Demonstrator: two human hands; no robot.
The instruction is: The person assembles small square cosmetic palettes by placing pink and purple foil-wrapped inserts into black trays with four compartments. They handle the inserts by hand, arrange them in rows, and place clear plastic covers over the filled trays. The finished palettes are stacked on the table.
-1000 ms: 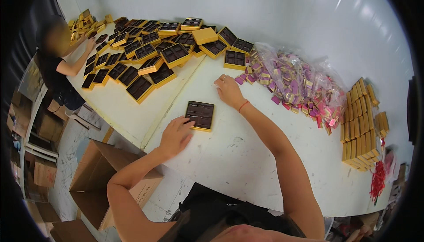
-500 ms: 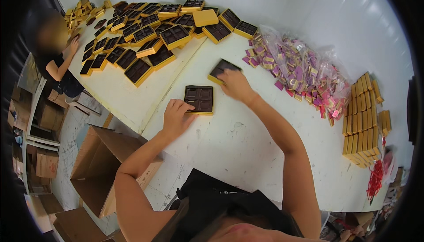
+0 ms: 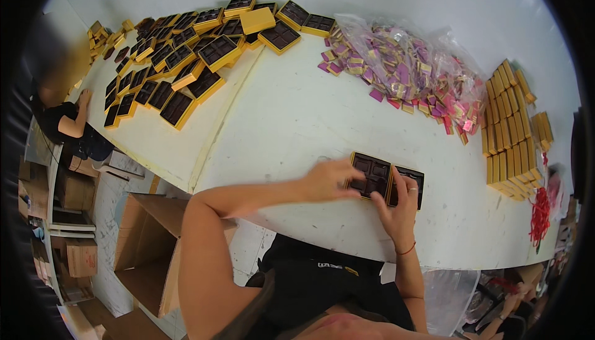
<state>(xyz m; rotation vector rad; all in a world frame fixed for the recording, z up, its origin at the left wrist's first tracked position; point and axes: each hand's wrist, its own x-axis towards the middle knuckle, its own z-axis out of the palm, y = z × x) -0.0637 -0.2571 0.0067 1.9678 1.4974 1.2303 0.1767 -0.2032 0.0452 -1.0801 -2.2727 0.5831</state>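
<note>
Two yellow boxes with dark brown compartment trays lie side by side near the table's front edge. My left hand [image 3: 327,180] rests its fingers on the left box [image 3: 372,172]. My right hand [image 3: 396,207] lies over the seam between them, its fingers on the right box [image 3: 411,182]. Both boxes sit flat on the white table [image 3: 291,117].
Many more open yellow boxes [image 3: 186,61] cover the far left of the table. A clear bag of pink and gold wrapped sweets [image 3: 409,73] lies at the back right, stacked yellow lids [image 3: 511,129] at the right. Another person [image 3: 65,117] works at the left. Cardboard boxes [image 3: 149,247] stand on the floor.
My right hand has brought a second box from the far side down beside the first. Both boxes and both hands now sit closer to me and further right in view.
</note>
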